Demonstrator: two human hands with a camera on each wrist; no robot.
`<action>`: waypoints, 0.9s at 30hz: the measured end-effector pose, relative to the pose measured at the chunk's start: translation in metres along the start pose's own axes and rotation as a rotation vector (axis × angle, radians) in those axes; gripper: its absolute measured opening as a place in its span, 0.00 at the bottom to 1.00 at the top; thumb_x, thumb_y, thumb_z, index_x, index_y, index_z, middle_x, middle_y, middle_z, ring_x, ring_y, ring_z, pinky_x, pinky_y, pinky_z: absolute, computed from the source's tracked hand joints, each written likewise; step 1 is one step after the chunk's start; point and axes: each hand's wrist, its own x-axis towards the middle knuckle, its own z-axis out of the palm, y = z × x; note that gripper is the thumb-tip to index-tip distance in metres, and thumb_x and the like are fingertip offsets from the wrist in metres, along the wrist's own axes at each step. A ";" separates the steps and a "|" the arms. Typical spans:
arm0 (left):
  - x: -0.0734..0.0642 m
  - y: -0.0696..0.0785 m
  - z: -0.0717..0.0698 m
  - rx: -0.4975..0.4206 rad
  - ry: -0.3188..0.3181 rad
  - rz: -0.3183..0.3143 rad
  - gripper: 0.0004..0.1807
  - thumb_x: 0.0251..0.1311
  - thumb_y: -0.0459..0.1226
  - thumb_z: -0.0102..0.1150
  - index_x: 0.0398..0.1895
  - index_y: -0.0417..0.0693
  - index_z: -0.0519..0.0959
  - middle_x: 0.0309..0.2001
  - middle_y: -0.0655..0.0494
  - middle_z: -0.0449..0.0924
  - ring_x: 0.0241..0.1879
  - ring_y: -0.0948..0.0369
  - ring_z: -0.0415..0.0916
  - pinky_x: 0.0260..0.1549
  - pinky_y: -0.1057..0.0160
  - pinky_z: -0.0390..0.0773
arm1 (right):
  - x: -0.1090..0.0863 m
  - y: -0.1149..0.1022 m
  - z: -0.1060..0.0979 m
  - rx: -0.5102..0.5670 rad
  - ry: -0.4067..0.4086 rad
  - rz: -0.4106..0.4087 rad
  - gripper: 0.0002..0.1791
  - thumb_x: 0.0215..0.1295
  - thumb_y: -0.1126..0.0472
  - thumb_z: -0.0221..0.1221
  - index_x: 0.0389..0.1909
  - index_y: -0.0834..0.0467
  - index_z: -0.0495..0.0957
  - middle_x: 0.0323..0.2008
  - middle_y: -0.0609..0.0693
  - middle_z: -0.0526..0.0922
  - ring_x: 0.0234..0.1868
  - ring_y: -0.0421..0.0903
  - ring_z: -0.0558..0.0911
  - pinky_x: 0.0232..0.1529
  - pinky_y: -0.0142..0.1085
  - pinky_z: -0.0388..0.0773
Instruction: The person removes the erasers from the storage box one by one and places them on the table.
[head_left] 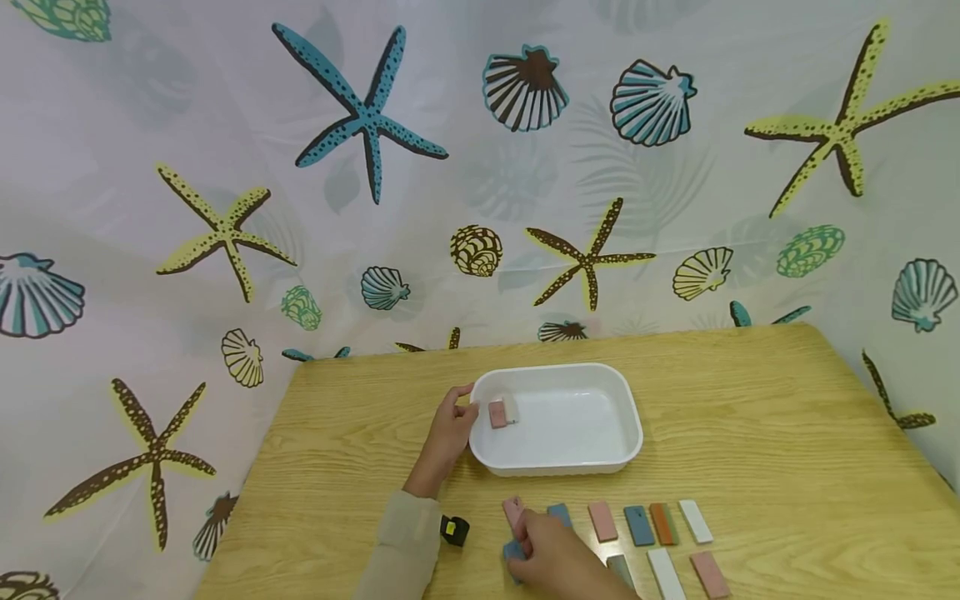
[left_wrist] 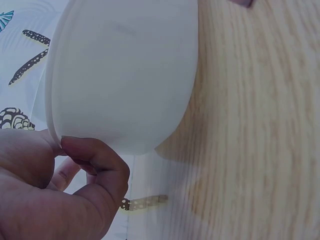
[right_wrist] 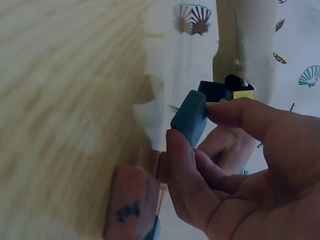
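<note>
My right hand [head_left: 562, 560] pinches a blue eraser [right_wrist: 189, 120] between thumb and fingers, at the near left end of two rows of erasers. Just beyond it in the head view lies a pink eraser [head_left: 513, 510]; the right wrist view shows a pink eraser with a dark mark [right_wrist: 131, 207] close to the fingers. With thumb and fingers my left hand [head_left: 447, 433] grips the left rim of a white plastic basin [head_left: 555, 470]. Inside the basin, at its left end, a pink eraser [head_left: 497, 414] lies beside a whitish one [head_left: 512, 407].
Right of my right hand lie a blue eraser [head_left: 559, 514], a pink one [head_left: 602, 521], an orange and green one [head_left: 663, 523], white ones [head_left: 696, 521] and several more. A black wrist camera [head_left: 453, 530] sticks out by the left sleeve. Patterned cloth [head_left: 420, 225] hangs behind the wooden table [head_left: 750, 417].
</note>
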 end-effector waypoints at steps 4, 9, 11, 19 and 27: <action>0.001 0.000 0.000 -0.005 0.004 0.004 0.21 0.69 0.38 0.47 0.64 0.52 0.65 0.41 0.35 0.71 0.36 0.47 0.72 0.31 0.58 0.76 | 0.003 0.001 0.006 -0.018 -0.030 0.037 0.08 0.57 0.60 0.60 0.27 0.56 0.70 0.19 0.43 0.68 0.18 0.39 0.67 0.20 0.32 0.66; 0.000 0.000 0.000 -0.005 0.008 -0.003 0.20 0.68 0.39 0.47 0.63 0.54 0.65 0.42 0.36 0.72 0.37 0.47 0.73 0.32 0.57 0.76 | 0.005 -0.003 0.011 -0.082 -0.040 0.073 0.09 0.55 0.60 0.62 0.26 0.57 0.70 0.19 0.45 0.69 0.19 0.40 0.69 0.22 0.33 0.68; 0.000 0.000 -0.001 -0.002 0.007 0.004 0.21 0.69 0.39 0.47 0.64 0.53 0.65 0.42 0.35 0.72 0.38 0.46 0.74 0.33 0.56 0.77 | 0.008 -0.005 0.013 -0.121 -0.042 0.095 0.10 0.54 0.60 0.64 0.28 0.59 0.71 0.22 0.46 0.71 0.22 0.41 0.70 0.24 0.35 0.70; 0.002 -0.003 -0.001 0.001 0.003 0.022 0.21 0.69 0.39 0.47 0.64 0.51 0.65 0.42 0.35 0.72 0.38 0.47 0.75 0.32 0.56 0.78 | 0.013 -0.011 0.016 -0.222 -0.046 0.149 0.24 0.52 0.60 0.66 0.44 0.71 0.72 0.34 0.54 0.77 0.32 0.45 0.75 0.32 0.42 0.75; -0.005 0.006 -0.003 -0.019 -0.024 0.029 0.22 0.69 0.38 0.46 0.64 0.47 0.64 0.42 0.33 0.72 0.39 0.43 0.74 0.34 0.51 0.78 | 0.015 -0.026 -0.015 0.012 0.023 -0.068 0.06 0.60 0.61 0.59 0.33 0.61 0.76 0.25 0.44 0.74 0.26 0.38 0.73 0.27 0.31 0.72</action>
